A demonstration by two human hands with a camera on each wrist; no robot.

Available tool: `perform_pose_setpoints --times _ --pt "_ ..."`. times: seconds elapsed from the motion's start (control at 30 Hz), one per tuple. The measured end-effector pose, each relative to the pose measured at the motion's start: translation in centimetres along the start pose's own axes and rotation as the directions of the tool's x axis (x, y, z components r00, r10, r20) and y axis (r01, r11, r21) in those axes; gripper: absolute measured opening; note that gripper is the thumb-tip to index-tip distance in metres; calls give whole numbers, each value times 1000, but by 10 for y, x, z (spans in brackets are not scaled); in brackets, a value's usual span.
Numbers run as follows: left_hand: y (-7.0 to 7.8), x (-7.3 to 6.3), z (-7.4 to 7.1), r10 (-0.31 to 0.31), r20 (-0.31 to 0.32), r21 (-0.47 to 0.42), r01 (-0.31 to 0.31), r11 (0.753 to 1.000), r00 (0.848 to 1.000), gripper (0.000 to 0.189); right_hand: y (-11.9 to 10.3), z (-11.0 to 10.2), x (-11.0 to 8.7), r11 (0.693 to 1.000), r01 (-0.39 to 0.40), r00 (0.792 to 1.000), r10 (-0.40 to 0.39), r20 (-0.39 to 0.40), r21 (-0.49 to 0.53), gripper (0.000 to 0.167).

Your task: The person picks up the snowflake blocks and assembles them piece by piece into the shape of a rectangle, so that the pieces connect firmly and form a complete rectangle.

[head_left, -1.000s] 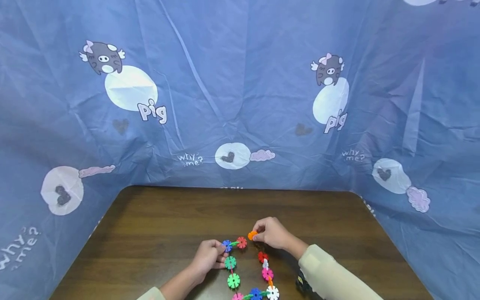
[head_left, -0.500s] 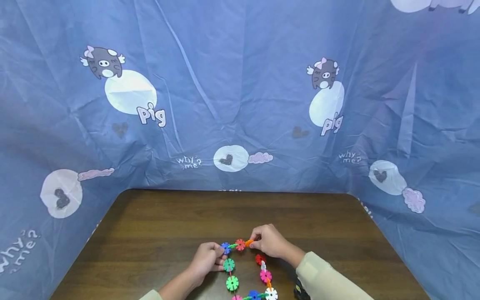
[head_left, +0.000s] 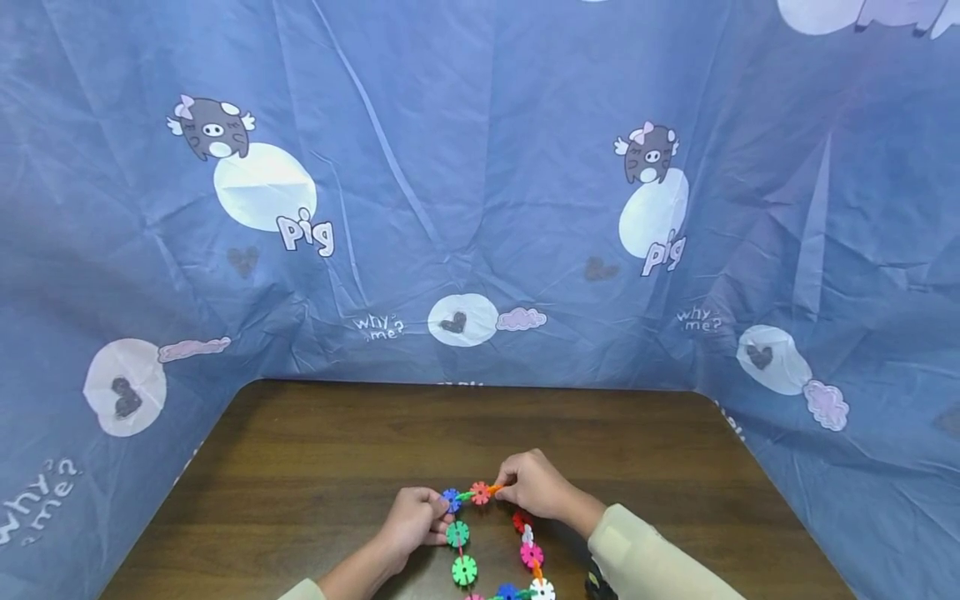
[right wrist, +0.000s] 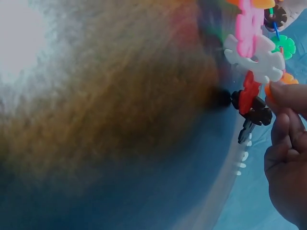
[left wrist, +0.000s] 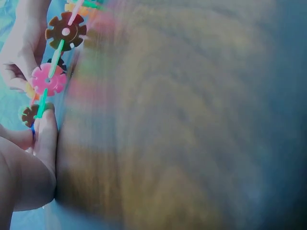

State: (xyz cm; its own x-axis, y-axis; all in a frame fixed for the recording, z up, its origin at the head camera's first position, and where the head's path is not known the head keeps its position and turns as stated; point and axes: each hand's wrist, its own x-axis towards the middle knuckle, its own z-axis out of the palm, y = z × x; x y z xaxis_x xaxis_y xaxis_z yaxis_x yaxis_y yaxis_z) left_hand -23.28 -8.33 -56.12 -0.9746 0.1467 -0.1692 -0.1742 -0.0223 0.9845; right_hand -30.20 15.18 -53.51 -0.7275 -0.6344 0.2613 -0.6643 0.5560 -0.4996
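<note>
A chain of slotted plastic discs, several colours, forms a loop with a gap at the upper right in the head view. My left hand pinches the blue disc at its upper left corner, next to a green disc. My right hand pinches an orange disc, which meets the red disc on the top row; how deep the slots engage is hidden. In the right wrist view, thumb and fingers grip the orange disc. Black discs end the nearby strand, beyond the red piece.
The brown wooden table carries the loop near its front. A dark object lies partly hidden beside the right sleeve. A blue printed curtain surrounds the table's back and sides.
My right hand has brought the orange disc left and down, from apart to against the red disc, and turned it nearly edge-on. My left hand keeps its pinch on the blue disc.
</note>
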Motion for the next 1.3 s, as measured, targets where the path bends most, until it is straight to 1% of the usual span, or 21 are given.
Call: perform_pose_setpoints --times 0.1,0.17,0.33,0.43,0.5,0.57,0.63,0.7,0.77,0.8,0.87,0.93,1.0,1.07,1.17,1.23,1.3 --pt "0 -1 0 -2 -1 -3 2 1000 1000 11 0 0 1 998 56 998 -56 10 -31 16" --pt "1 -2 1 -5 -1 -8 5 1000 1000 10 0 1 1 996 75 997 -74 15 -47 16" --pt "3 -1 2 -8 0 -4 8 1000 1000 10 0 0 0 996 65 998 -64 15 -62 14" --pt "4 0 3 -8 4 1 8 1000 1000 10 0 -3 0 998 49 998 -48 29 -41 13" --pt "5 1 3 -9 7 -2 9 1000 1000 10 3 -7 -1 1000 25 999 -25 38 -15 13" --pt "5 1 3 -9 10 -4 9 1000 1000 10 7 -10 -3 1000 -19 999 18 43 21 15" --pt "5 0 3 -9 9 -5 9 1000 1000 10 12 -12 -6 996 -80 996 79 33 46 15" --pt "5 0 2 -11 8 -3 11 1000 1000 11 17 -13 -10 983 -164 986 163 17 79 13" --pt "4 0 2 -14 7 -1 14 1000 1000 11 20 -14 -14 953 -269 963 269 23 141 10" --pt "5 0 1 -16 7 -2 16 1000 1000 11 21 -13 -15 929 -320 947 319 38 183 10" --pt "5 1 2 -25 9 -2 25 1000 1000 10 20 -14 -19 863 -417 908 409 89 285 10" --pt "5 1 2 -33 6 -4 33 999 999 10 18 -14 -21 789 -488 871 469 146 375 12" --pt "6 2 3 -41 3 -5 41 999 999 9 16 -13 -22 730 -524 847 499 182 438 13" --pt "6 3 3 -46 -1 -6 46 999 999 8 14 -13 -23 690 -538 835 513 197 484 13" --pt "6 3 3 -52 -9 -1 52 999 999 8 14 -10 -22 652 -548 824 530 202 524 11" --pt "7 3 3 -55 -15 5 55 998 998 9 14 -9 -21 636 -551 819 535 205 541 11" --pt "8 3 3 -58 -20 11 58 998 998 9 13 -7 -20 628 -551 817 538 206 550 11"
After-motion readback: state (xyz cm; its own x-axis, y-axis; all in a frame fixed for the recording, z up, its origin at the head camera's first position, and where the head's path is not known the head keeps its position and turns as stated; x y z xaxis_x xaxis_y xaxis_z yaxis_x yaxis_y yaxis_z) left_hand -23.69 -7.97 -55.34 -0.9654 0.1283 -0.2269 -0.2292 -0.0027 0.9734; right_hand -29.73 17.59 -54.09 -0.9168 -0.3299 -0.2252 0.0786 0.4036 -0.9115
